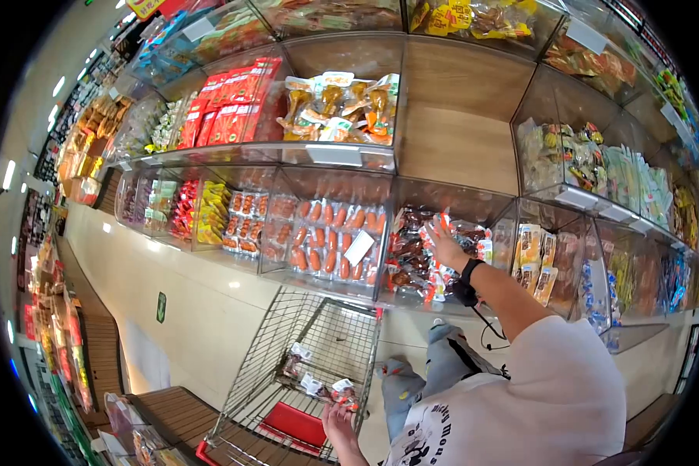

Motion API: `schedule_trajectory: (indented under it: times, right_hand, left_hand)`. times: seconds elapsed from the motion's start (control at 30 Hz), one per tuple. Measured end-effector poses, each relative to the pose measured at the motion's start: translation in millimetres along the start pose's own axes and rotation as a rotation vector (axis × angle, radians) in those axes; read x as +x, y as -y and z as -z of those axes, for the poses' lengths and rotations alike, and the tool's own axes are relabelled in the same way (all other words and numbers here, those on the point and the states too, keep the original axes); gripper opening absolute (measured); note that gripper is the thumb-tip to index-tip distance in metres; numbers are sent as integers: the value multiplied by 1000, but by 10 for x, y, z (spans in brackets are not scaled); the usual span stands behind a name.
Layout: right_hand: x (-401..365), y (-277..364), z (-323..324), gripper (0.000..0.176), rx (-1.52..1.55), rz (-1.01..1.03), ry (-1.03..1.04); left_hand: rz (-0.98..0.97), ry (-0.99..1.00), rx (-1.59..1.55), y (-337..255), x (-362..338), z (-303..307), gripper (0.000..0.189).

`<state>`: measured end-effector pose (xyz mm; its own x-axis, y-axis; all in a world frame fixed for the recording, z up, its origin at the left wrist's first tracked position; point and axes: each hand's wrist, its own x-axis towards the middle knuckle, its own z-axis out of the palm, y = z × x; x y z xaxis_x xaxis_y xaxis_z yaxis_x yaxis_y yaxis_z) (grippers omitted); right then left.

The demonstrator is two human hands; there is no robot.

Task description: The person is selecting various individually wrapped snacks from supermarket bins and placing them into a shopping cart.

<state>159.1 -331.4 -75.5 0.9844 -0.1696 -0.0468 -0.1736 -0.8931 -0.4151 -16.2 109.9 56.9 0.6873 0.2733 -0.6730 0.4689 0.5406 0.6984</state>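
My right hand (445, 245) lies over a bin of dark vacuum-packed snacks (414, 247), its fingers spread on the packets. A black band with a cord is around that wrist. Low in the view, my left hand (339, 426) is beside the shopping cart (330, 322), fingers bent at the edge of a small reddish snack packet (344, 394); it appears to hold this packet. In the cart, more small packets with white labels (313, 385) lie close by. The cart also has a red panel (293, 426).
Left of the right hand is a clear bin of packed sausages (332, 241) with a white card (359, 248) on it. Tan packets (536, 260) fill a bin to the right. Above are red packets (229, 109) and packed drumsticks (338, 105). Tiled floor (186, 303) runs along the shelves.
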Motion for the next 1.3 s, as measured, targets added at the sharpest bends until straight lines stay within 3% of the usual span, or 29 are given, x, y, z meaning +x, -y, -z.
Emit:
schedule_trajectory:
  times: [0.07,0.13,0.2,0.27,0.33,0.4,0.5,0.53,0.63,0.77,0.87,0.97,1.0,1.07,1.17,1.27,1.3]
  right_hand:
    - [11,-89,-133,60,-65,41,-57]
    - [58,-57,-81,59,-369,11,-5]
    - [180,89,28,56,-408,-127,81]
    - [172,358,100,52,-294,-293,-90]
    - [-4,764,132,50,-299,-159,-316]
    - [-290,1470,267,45,-132,60,-399]
    - [-774,2454,137,34,71,239,-287]
    - [-886,2745,23,31,84,383,-336]
    - [-1148,3343,-577,28,252,507,-50]
    - [-1208,3583,-1865,29,163,572,802]
    - [-1103,3868,-2566,27,1,533,1212]
    - [-1077,4168,-3212,24,-29,576,1092]
    - [-1113,4264,-3380,23,20,482,1027]
    - [-1182,4283,-3916,25,124,459,1039]
    - [-1293,4299,-4486,24,-54,532,1094]
    - [-1375,4204,-4682,20,-93,550,1128]
    - [-1273,4413,-4388,18,-171,479,1152]
  left_hand:
    - [-12,-27,24,-51,82,452,36]
    - [-5,-43,77,-126,181,884,35]
    - [-2,-31,126,-257,226,1100,36]
    - [16,-4,196,-385,236,1340,41]
    - [19,17,225,-447,318,1532,41]
    - [29,7,188,-501,402,1672,36]
    - [1,7,114,-474,510,1820,31]
    - [29,-36,102,-498,524,1781,30]
    - [69,-33,14,-362,661,1833,27]
    - [136,-58,-24,-322,739,1791,27]
    - [167,-148,-21,-396,691,1833,30]
    - [188,-249,-67,-343,707,2040,31]
    - [201,-297,-86,-325,697,2109,31]
    - [184,-389,-157,-269,707,2175,30]
    - [189,-460,-210,-181,710,2216,30]
    - [210,-503,-211,-108,709,2167,31]
    - [220,-480,-221,-75,702,2167,30]
